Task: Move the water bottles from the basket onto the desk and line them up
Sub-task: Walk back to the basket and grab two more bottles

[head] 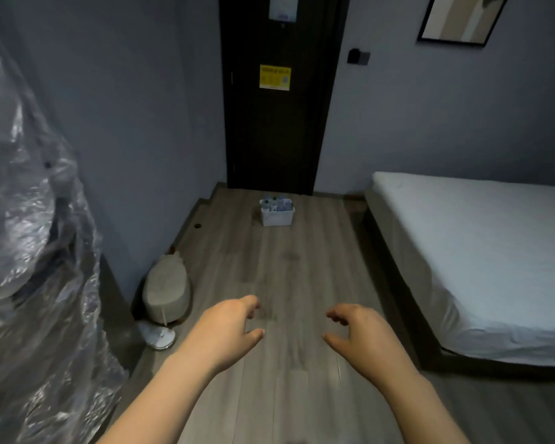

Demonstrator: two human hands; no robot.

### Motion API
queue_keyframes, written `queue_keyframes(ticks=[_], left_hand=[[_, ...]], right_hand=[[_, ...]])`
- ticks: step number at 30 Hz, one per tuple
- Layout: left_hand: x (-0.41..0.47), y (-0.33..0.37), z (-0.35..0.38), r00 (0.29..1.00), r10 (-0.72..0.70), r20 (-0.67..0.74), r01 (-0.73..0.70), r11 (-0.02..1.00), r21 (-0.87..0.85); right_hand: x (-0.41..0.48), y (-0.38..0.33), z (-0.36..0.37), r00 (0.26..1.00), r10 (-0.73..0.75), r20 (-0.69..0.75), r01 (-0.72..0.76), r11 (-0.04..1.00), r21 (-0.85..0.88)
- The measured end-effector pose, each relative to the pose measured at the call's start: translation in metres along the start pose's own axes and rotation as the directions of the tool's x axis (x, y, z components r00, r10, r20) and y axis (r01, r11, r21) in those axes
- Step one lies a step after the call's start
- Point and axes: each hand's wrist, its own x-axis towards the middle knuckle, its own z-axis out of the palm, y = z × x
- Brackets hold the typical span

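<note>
So, the fetching step hasn't started: the water bottles sit in the white basket at the table's far end. The left hand and right hand hover well short, each grip loosely spread and empty. Next probably needs a long reach forward.

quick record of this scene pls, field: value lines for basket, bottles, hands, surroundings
basket: white basket at far end of the wood surface, in front of the dark door
water bottles: in the basket, count unclear
left hand: empty, fingers loosely curled
right hand: empty, fingers loosely curled
bed: right side
</note>
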Motion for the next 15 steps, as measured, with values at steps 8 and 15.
queue_keyframes(ticks=[8,15], left_hand=[[0.106,0.012,0.003,0.999,-0.015,0.039,0.015,1.000,0.004],[0.216,-0.008,0.007,0.998,-0.002,0.055,0.003,1.000,-0.019]], right_hand=[[0.098,0.042,-0.027,1.000,-0.013,0.004,0.013,1.000,0.006],[0.204,0.060,-0.035,1.000,0.002,0.024,-0.001,1.000,-0.010]])
